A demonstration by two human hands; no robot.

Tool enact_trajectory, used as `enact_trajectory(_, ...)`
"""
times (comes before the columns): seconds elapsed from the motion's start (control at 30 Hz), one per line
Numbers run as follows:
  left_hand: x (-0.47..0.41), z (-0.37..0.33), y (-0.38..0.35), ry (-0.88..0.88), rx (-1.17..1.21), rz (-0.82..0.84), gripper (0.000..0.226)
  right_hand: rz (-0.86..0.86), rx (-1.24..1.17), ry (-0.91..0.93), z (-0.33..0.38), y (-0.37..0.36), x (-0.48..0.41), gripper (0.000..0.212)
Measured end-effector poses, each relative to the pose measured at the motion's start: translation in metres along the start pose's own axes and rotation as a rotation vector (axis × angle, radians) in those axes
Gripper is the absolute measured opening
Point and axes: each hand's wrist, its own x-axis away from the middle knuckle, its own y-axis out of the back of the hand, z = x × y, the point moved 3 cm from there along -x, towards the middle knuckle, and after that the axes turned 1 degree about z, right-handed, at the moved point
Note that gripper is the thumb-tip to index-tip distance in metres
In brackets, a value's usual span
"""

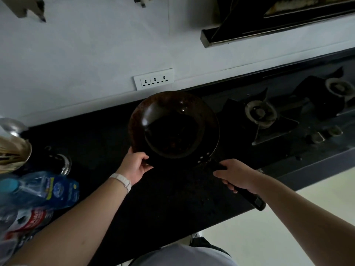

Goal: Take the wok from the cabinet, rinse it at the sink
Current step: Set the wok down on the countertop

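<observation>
You have the wok [173, 124] over the dark table [107, 150], with your right hand [237, 174] closed around its long black handle [249, 196] and your left hand [134, 166] pinching the near-left rim, thumb on top. A pale band [122, 180] sits on your left wrist. To your right, just beside the wok, is the gas hob [288, 116] with two burners and its knobs along the near edge; a range hood [278, 22] hangs above it. On the wall behind the wok is a triple socket plate [153, 79]. To your left stand a shiny metal pot [13, 152], a glass lid [61, 162] and plastic bottles [48, 191] with blue and red labels, the writing too blurred to read. The stretch of table under your forearms lies bare, and its front edge runs diagonally to the pale floor [288, 217] at your right
</observation>
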Motion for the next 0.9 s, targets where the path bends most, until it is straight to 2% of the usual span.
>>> enact_trajectory(0.5,-0.03,-0.012,0.004,0.037,-0.11,0.101,0.051,-0.047,-0.11,-0.05,0.003,-0.022,-0.002,0.016)
enact_trajectory(0.63,-0.028,-0.012,0.005,0.022,-0.146,0.063,0.039,-0.026,-0.202,-0.064,0.005,-0.029,0.001,0.012)
enact_trajectory(0.73,-0.02,-0.008,0.008,0.005,-0.146,0.035,0.04,0.009,-0.253,-0.067,0.008,-0.035,0.004,0.01)
enact_trajectory(0.8,-0.009,-0.003,0.01,0.004,-0.135,0.045,0.042,-0.003,-0.239,-0.049,0.01,-0.041,0.006,0.018)
enact_trajectory(0.9,0.017,0.007,0.011,0.008,-0.164,0.068,0.04,-0.068,-0.208,-0.031,0.01,-0.055,0.006,0.044)
